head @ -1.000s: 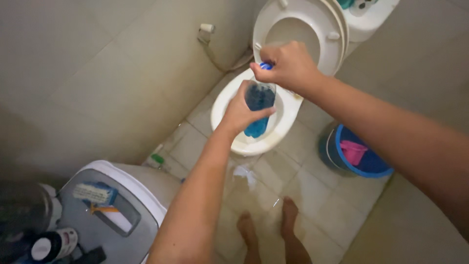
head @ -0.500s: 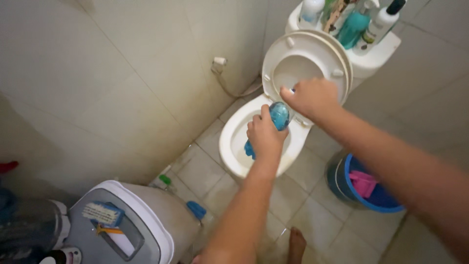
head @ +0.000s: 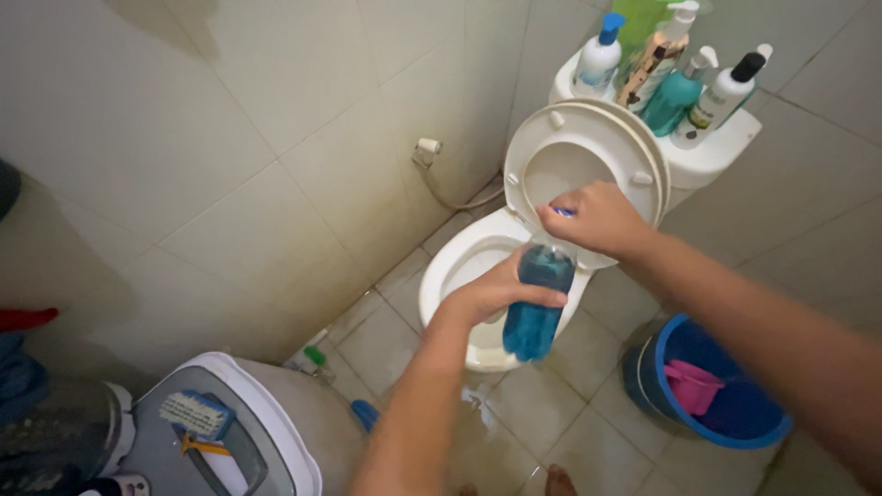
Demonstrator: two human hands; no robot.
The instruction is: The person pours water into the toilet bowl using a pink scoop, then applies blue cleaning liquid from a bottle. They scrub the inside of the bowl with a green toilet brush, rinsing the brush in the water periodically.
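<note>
The left hand (head: 491, 294) holds a clear plastic bottle (head: 537, 303) of blue liquid, fingers and thumb wrapped around its upper body. The bottle stands roughly upright above the front right rim of the toilet bowl (head: 459, 266), which serves as the reference point for all positions below. The right hand (head: 597, 219) is directly above the bottle, its fingers closed around a small blue cap (head: 563, 211) at the bottle's neck; whether the cap is still seated on the neck cannot be determined. Behind the bowl, the white seat and lid (head: 574, 152) stand raised against the cistern (head: 707, 156). On top of the cistern stands a row of toiletry bottles (head: 675, 78), including a white one with a blue cap, a teal pump bottle and a white one with a black cap. To the right of the bowl, on the tiled floor (head: 386, 321), stands a blue bucket (head: 772, 432) containing a pink scoop (head: 691, 386). To the left of the bowl, a hose fitting (head: 427, 152) projects from the tiled wall. Near the lower left of the bowl is a white and grey machine (head: 230, 432) with a blue scrubbing brush (head: 195, 413) lying on its lid. A small green-capped bottle (head: 310, 358) lies on the floor between the machine and the bowl.
</note>
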